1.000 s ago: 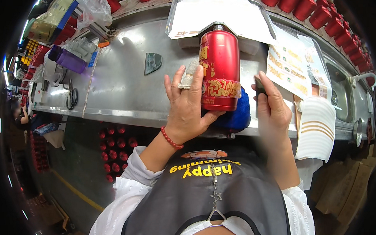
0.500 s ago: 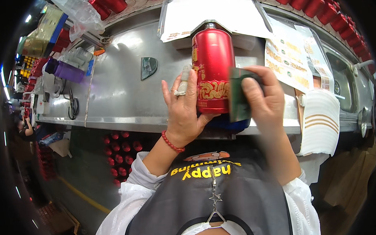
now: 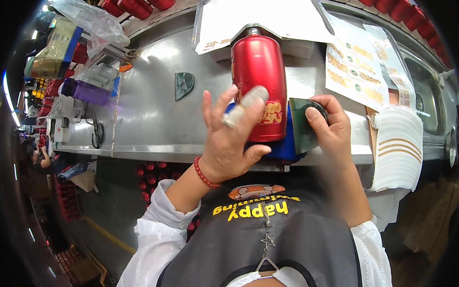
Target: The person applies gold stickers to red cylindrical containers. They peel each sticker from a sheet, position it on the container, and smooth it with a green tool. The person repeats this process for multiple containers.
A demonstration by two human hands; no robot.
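Observation:
A shiny red bottle with gold decoration near its base lies on a blue support, its neck pointing away from me. Over the bottle's lower left side spreads my left hand, fingers apart and a pale wrapping on one or more of them; whether it touches the bottle I cannot tell. My right hand pinches a dark green flat scraper between thumb and fingers, just right of the bottle's lower end. Another dark green scraper-like piece rests on the metal table to the left.
A tray covered with white sheet stands behind the bottle. Sticker sheets and a folded striped towel lie right, beside a sink. At left are a purple bottle and scissors. More red bottles line the back.
The scraper has moved from against the bottle's right side to a little right of it. My left hand's fingers have shifted over the bottle, and its gold pattern appears turned.

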